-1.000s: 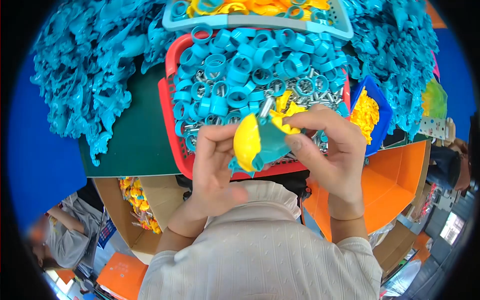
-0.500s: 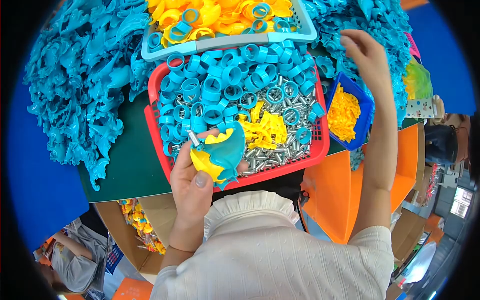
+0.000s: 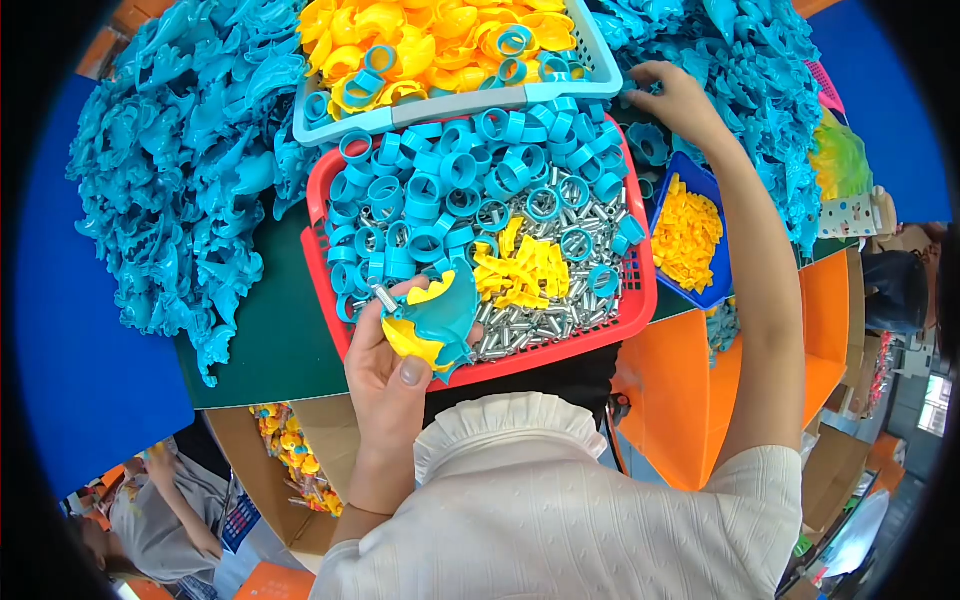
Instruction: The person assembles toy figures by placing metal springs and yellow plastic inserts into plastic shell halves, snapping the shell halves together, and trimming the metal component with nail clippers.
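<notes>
My left hand (image 3: 388, 375) is closed around a teal curved plastic shell (image 3: 452, 310) with yellow scalloped pieces (image 3: 412, 342) fitted on it. A small metal pin (image 3: 385, 298) sticks out at the shell's upper left. This hand is over the lower left corner of a red basket (image 3: 520, 368). My right hand (image 3: 672, 98) reaches to the near edge of the right-hand pile of teal shells (image 3: 735, 90), beside a grey-blue basket's corner. Its thumb and forefinger are apart, and I make out nothing between them.
The red basket holds teal rings (image 3: 425, 190), yellow pieces (image 3: 525, 270) and metal pins (image 3: 520, 335). Behind it stands the grey-blue basket (image 3: 450, 105) with yellow shells. A blue tray (image 3: 715, 292) of yellow pieces sits right. Another teal pile (image 3: 180, 180) is left. A co-worker (image 3: 165, 520) is lower left.
My right hand has moved left, toward the grey-blue basket's corner, and its fingers now reach left. My left hand still holds the teal shell. The view has shifted slightly.
</notes>
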### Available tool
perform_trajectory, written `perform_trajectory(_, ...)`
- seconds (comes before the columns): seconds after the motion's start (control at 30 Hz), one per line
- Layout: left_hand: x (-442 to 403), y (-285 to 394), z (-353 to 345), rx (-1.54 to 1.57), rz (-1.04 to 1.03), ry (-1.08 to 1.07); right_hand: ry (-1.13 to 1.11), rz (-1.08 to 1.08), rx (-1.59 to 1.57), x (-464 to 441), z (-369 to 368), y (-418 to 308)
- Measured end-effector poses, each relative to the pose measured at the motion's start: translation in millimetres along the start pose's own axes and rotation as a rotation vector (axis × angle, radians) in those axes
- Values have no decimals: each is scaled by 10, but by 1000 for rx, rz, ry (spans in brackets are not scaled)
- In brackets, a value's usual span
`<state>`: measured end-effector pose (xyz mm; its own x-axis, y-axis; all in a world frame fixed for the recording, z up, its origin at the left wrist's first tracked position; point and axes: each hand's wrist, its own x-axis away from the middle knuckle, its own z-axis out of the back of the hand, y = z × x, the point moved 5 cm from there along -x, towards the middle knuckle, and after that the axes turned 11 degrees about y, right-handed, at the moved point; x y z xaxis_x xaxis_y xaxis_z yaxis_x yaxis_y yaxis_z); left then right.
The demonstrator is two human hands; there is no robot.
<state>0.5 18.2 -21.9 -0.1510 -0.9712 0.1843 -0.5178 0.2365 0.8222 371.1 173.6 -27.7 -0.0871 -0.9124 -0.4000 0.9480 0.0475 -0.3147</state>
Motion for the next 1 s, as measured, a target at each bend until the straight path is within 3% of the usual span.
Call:
perform_trajectory(0.07,-15,-32,-38,-6,-14,-6,17,-23,21,-37,124,93)
perform_trajectory(0.13,-24,-46,-76,-12,-30,-9,237,-71,-56,-96,351,67)
perform_trajectory(0.2,-34,-58,-95,-25,-21,6,265,-115,-65,-97,396,-11)
perform_trajectory(0.27,-37,-60,-110,-21,-38,-5,393,88,-16,-112,420,-220)
perform_trajectory(0.33,-31,-63,-95,-19,-58,-12,354,145,0,-157,378,-405)
perform_trajectory(0.4,-16,-76,-61,-38,-26,-21,471,329,276,-205,289,-498)
perform_trajectory(0.53,22,-25,-38,-16,-13,-24,380,151,234,-350,218,-316)
perform_trajectory(0.57,29,-24,-23,-20,-25,3,533,213,160,-342,275,-310)
perform_trajectory(0.6,26,-22,-10,-22,-36,31,536,220,158,-352,308,-306)
perform_trajectory(0.67,11,-23,-20,-72,-46,60,630,92,-65,-322,423,-220)
perform_trajectory(0.87,-8,-25,-93,-113,-21,38,637,-136,-193,-178,676,-202)
perform_trajectory(0.93,-12,-30,-82,-111,-24,51,683,-178,-620,-117,743,-265)
perform_trajectory(1.0,-7,-30,-51,-136,-46,80,598,-199,-701,38,846,-536)
